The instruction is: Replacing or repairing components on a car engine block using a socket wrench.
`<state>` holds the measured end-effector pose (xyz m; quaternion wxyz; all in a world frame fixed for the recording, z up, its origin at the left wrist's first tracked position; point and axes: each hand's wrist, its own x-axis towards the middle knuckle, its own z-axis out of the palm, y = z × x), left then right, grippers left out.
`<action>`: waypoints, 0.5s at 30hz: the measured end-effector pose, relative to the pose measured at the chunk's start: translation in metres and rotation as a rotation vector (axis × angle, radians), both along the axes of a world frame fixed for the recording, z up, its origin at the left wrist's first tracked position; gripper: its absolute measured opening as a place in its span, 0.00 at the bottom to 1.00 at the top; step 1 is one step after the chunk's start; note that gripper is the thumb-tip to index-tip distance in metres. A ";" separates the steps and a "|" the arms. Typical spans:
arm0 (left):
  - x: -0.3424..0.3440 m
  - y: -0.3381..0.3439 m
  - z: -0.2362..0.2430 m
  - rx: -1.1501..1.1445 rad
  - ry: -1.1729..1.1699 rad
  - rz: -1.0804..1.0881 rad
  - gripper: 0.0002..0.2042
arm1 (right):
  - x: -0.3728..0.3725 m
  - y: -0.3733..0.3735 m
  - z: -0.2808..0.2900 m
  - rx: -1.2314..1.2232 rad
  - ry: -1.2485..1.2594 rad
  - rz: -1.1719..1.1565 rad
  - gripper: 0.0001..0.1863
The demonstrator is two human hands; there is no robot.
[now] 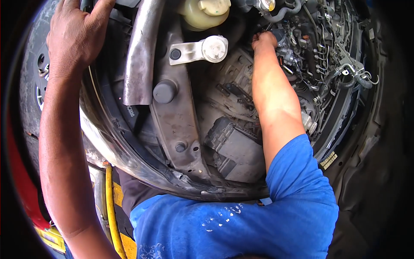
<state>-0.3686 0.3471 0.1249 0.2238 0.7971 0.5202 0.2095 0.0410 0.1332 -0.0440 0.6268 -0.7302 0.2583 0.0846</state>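
Note:
My right arm reaches across the open engine bay. At its end my right hand [264, 40] is curled beside the hoses and metal fittings of the engine [297, 54]. Its fingers are bent inward, and whatever they grip is hidden. On the left, my left hand [77, 36] lies near the car's edge, its thumb apart from the other fingers; the fingertips are cut off by the top of the picture. I see nothing held in it. Between my hands are a dull silver metal sleeve [142, 56] and a small white reservoir with a round cap [213, 48].
A yellowish fluid tank [202, 16] stands at the far middle. Nearer me, a black plastic box [239, 149] sits low in the bay beside a dusty metal rail [177, 125]. The bay's curved rim [151, 177] runs before my body. A yellow hose [111, 216] lies at lower left.

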 end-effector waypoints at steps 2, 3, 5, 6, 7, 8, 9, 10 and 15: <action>0.005 -0.008 0.014 -0.106 -0.064 0.022 0.25 | 0.006 0.001 -0.002 0.000 0.015 -0.005 0.09; 0.006 -0.012 0.019 -0.158 -0.096 0.036 0.24 | 0.008 0.001 -0.002 -0.001 0.018 -0.001 0.09; 0.009 -0.015 0.025 -0.166 -0.093 0.029 0.24 | 0.011 0.002 -0.002 -0.004 0.043 -0.072 0.09; 0.009 -0.016 0.026 -0.170 -0.091 0.028 0.24 | 0.011 0.002 -0.002 -0.016 0.056 -0.056 0.09; 0.008 -0.016 0.026 -0.162 -0.081 0.029 0.24 | 0.011 0.002 -0.001 0.002 0.044 -0.023 0.09; 0.007 -0.017 0.025 -0.158 -0.073 0.031 0.24 | 0.011 0.002 0.000 0.020 0.019 -0.044 0.09; 0.006 -0.018 0.023 -0.155 -0.066 0.034 0.24 | 0.011 0.002 0.000 0.038 -0.005 -0.065 0.09; 0.003 -0.019 0.021 -0.066 -0.090 -0.051 0.24 | 0.011 0.000 0.001 0.027 0.027 -0.055 0.07; 0.004 -0.017 0.012 -0.114 -0.148 0.021 0.24 | 0.011 -0.005 -0.001 0.180 0.021 -0.016 0.05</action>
